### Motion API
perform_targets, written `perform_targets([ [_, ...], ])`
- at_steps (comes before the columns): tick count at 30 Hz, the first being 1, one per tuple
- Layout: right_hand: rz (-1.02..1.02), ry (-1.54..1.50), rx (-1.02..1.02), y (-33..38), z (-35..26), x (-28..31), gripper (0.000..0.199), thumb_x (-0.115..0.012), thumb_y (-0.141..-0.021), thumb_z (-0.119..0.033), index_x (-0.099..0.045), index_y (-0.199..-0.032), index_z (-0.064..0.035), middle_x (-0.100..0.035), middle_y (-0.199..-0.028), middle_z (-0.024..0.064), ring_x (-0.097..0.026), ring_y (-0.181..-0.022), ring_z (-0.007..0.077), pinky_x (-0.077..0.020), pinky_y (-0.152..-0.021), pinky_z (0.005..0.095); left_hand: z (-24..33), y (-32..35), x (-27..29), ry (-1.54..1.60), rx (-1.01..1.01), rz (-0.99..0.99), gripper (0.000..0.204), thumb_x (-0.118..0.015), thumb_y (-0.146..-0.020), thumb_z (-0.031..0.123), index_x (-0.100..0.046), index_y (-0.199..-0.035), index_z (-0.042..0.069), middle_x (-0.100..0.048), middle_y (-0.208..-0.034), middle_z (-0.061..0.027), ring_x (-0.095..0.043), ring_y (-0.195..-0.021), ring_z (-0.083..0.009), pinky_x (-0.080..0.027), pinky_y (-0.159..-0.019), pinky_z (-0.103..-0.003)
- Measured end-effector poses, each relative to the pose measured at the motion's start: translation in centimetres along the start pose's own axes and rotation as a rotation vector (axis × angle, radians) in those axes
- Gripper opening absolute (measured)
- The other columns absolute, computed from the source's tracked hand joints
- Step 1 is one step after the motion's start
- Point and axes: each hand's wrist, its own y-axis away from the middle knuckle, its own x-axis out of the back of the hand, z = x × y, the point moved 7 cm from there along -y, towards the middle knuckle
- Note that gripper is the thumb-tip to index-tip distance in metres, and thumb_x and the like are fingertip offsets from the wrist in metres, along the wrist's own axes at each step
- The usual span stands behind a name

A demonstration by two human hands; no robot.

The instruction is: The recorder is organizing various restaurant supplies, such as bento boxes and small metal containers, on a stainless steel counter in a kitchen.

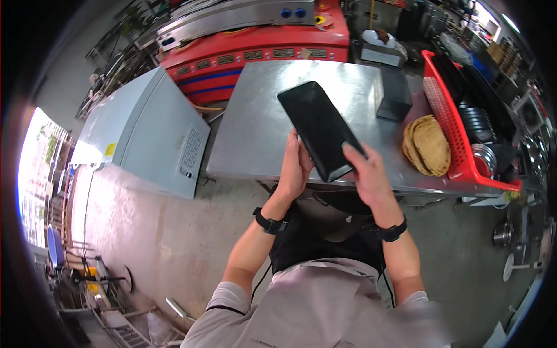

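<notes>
- You stand at the near edge of a steel counter (255, 133), looking down at your two bare hands.
- Both hands hold a flat black tray (320, 129), lifted and tilted above the counter's near edge, its far end pointing toward the counter's middle.
- Your left hand (296, 165) cups the tray's near end from below and the left side, fingers closed on it.
- Your right hand (366, 174) grips the near right corner, thumb lying on top.
- To the right on the counter lie round woven mats (428, 145), touching a red basket (449, 124) at the right edge; a dark box (394, 93) sits near the far right.
- The step in hand looks like carrying the tray over the counter, not yet set down.
- A next move would call for levelling the tray and keeping both grips firm, clear of the mats and the box.
</notes>
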Motion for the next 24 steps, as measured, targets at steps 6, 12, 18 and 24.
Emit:
perform_targets([
  [6,-0.070,0.463,0.185,-1.0,5.1,-0.9,0.039,-0.072,-0.105,-0.026,-0.069,-0.129,0.0043,-0.074,-0.105,0.0112,-0.071,-0.085,0.0153,-0.0593,-0.073,0.0305,-0.4,1.5,5.4,-0.072,0.104,0.279,0.047,-0.042,-0.119,0.037,-0.053,-0.144,-0.001,-0.067,-0.135,-0.0122,-0.070,-0.118,-0.0200,-0.058,-0.104,-0.038],
  [12,-0.014,0.883,0.394,-3.3,3.8,0.2,0.033,-0.077,-0.100,-0.024,-0.072,-0.116,0.0050,-0.062,-0.062,0.0087,-0.057,-0.054,0.0177,-0.0441,-0.055,0.0345,-0.5,0.8,7.2,-0.246,0.187,0.342,0.044,-0.046,-0.118,0.036,-0.057,-0.137,-0.002,-0.071,-0.120,-0.0115,-0.073,-0.106,-0.0185,-0.062,-0.093,-0.035],
  [18,-0.048,0.690,0.218,-5.1,5.6,2.0,0.031,-0.065,-0.109,-0.023,-0.064,-0.124,0.0044,-0.064,-0.067,0.0096,-0.059,-0.054,0.0147,-0.0464,-0.054,0.0339,-1.4,-0.5,8.8,-0.353,0.248,0.352,0.047,-0.045,-0.118,0.038,-0.059,-0.132,-0.005,-0.068,-0.125,-0.0123,-0.066,-0.111,-0.0187,-0.054,-0.097,-0.033],
  [24,0.123,0.451,0.186,-5.5,5.3,5.3,0.032,-0.058,-0.113,-0.026,-0.061,-0.128,0.0016,-0.056,-0.070,-0.0027,-0.052,-0.051,0.0068,-0.0425,-0.046,0.0257,0.6,-1.6,8.6,-0.915,0.172,0.279,0.042,-0.050,-0.114,0.031,-0.058,-0.130,-0.008,-0.072,-0.116,-0.0261,-0.070,-0.110,-0.0341,-0.052,-0.098,-0.044],
])
